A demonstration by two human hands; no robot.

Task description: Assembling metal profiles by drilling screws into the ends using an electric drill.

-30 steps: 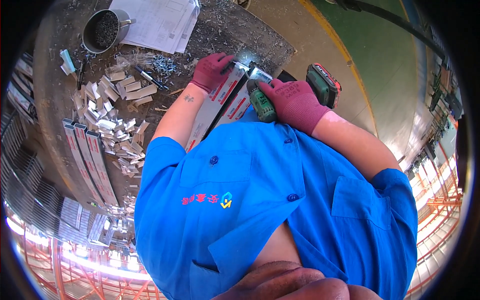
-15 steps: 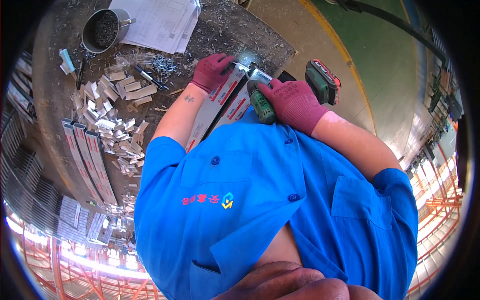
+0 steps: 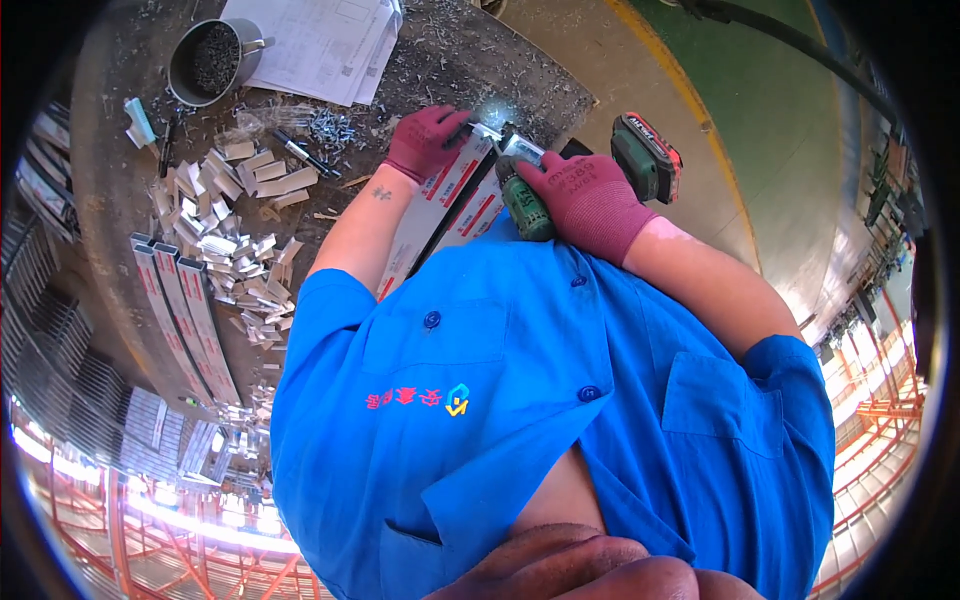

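Hands: left (image 3: 428, 140) pinning profile (image 3: 445, 205), right (image 3: 585, 200) gripping drill (image 3: 560, 185) | step: driving screw | next: keeping bit square.

Both hands, left hand (image 3: 428, 140) and right hand (image 3: 583, 197), wear matt knitted cloth gloves. The drill (image 3: 560, 185) is hard plastic. The strips (image 3: 450, 215) look like shiny metal. The surface (image 3: 130, 230) is rough, gritty and dull.

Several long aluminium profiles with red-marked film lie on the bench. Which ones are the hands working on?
The pair under the left hand and the right hand's cordless drill: profiles running toward the body. The other strips lie untouched at the left.
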